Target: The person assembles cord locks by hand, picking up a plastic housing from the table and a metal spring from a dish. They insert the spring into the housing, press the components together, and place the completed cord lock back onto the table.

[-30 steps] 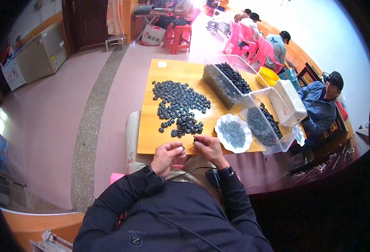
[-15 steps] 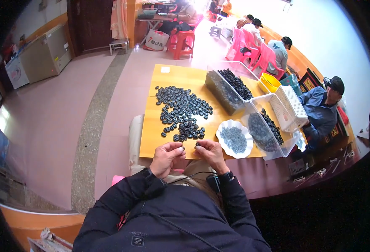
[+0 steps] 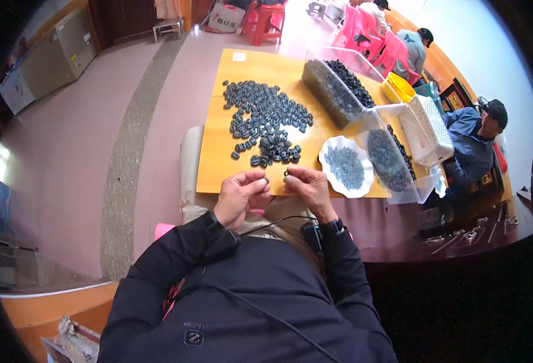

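Observation:
My left hand (image 3: 240, 196) is closed in a pinch at the near edge of the yellow table (image 3: 215, 175). A tiny piece shows at its fingertips, too small to name. Just to the right, my right hand (image 3: 310, 192) pinches a small black part (image 3: 287, 173) between thumb and finger. The two sets of fingertips face each other, a short gap apart. Beyond them lies a loose spread of small black oval parts (image 3: 260, 112), with a denser heap (image 3: 275, 149) at its near end. Beside my right hand stands a white scalloped dish (image 3: 368, 179) holding many small grey pieces (image 3: 344, 166).
Two clear plastic bins (image 3: 333, 100) (image 3: 421, 190) with black parts stand at the table's right. A white perforated basket (image 3: 439, 136) and a yellow bowl (image 3: 398, 89) are beside them. A person in blue (image 3: 469, 133) sits past the right side. Pink chairs (image 3: 393, 54) stand farther back.
The whole view has tipped downward, so the table sits higher in the picture. Both hands keep their pinches, fingertips still facing each other near the table's edge.

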Available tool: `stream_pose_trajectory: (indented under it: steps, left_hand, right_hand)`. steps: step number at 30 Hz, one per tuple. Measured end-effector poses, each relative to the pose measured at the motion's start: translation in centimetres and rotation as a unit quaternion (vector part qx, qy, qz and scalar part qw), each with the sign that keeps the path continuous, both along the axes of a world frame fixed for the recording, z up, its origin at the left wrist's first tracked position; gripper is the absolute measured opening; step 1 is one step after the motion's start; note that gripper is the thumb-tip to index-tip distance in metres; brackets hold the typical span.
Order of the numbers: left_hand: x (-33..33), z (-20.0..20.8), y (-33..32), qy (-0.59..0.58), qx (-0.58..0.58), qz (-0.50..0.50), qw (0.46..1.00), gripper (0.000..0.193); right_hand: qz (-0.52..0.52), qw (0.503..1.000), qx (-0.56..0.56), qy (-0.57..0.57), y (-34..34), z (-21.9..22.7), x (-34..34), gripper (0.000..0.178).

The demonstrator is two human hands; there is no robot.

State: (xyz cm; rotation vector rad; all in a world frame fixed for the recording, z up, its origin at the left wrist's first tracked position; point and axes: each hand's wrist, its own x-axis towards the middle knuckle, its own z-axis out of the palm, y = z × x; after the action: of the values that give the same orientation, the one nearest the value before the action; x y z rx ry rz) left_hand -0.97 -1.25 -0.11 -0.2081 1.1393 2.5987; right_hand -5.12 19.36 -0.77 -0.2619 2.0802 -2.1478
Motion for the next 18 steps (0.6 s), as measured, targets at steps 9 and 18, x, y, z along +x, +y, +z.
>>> stream_pose_trajectory:
  steps: [9,18]
  left_hand:
    - [0.20,-0.35,0.02,-0.030,-0.009,0.001,1.000,0.020]
    - [0.13,-0.69,0.06,-0.018,-0.008,0.015,1.000,0.019]
  right_hand:
    - [0.007,1.000,-0.012,-0.020,-0.20,-0.22,0.28,0.026]
    - [0.032,0.998,-0.047,-0.041,-0.83,-0.19,0.90,0.025]
